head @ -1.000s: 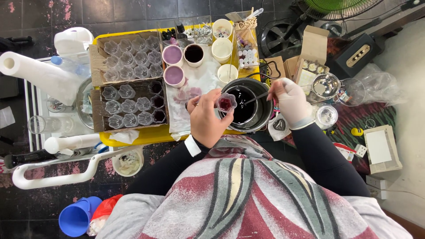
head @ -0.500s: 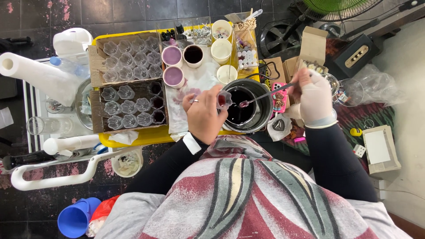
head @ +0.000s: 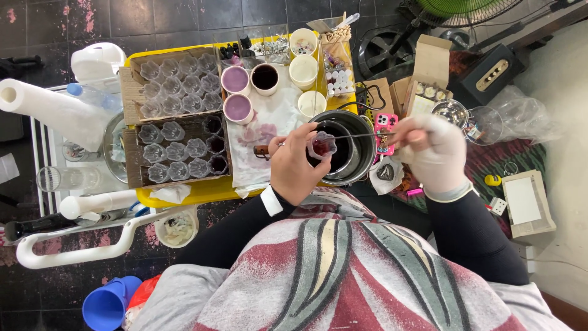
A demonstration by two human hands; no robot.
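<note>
Two cardboard trays of small clear plastic cups (head: 177,132) are sitting on the yellow desk (head: 184,195); only the right-hand column is looking dark, so filling is judged to be early. Left hand (head: 294,165) is gripping one small clear cup with dark red liquid (head: 322,146) over the black metal pot (head: 349,150). Gloved right hand (head: 432,153) is pinching a thin metal spoon (head: 367,135) reaching toward that cup. Mugs and a pink phone (head: 386,125) are crowding the pot.

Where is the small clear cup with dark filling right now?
In the head view, the small clear cup sits just right of centre, pinched in the left hand over the metal pot.
</note>
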